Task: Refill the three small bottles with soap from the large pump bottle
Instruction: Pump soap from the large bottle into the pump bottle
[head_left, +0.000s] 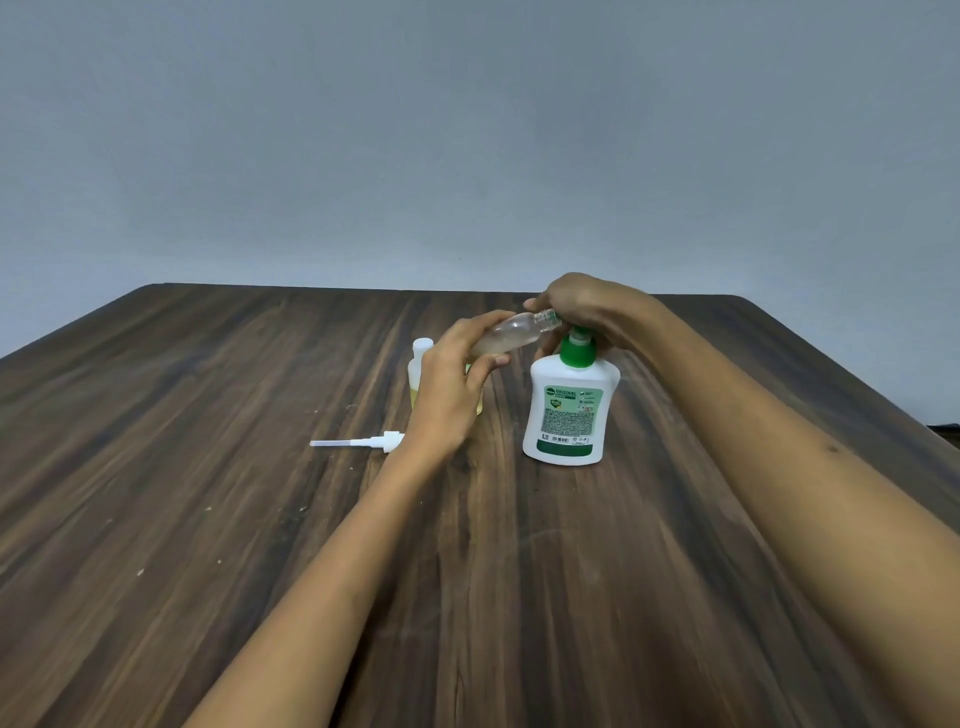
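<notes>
Bottle tilted, neck toward pump

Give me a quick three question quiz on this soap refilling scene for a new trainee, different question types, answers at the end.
1. True or false: the clear small bottle stands upright on the table.
2. Which hand presses the large pump bottle? A) left hand B) right hand
3. Fill in: the loose white pump lies to the person's ____ of the large bottle.

Key: 1 false, it is held tilted at the nozzle; 2 B; 3 left.
</notes>
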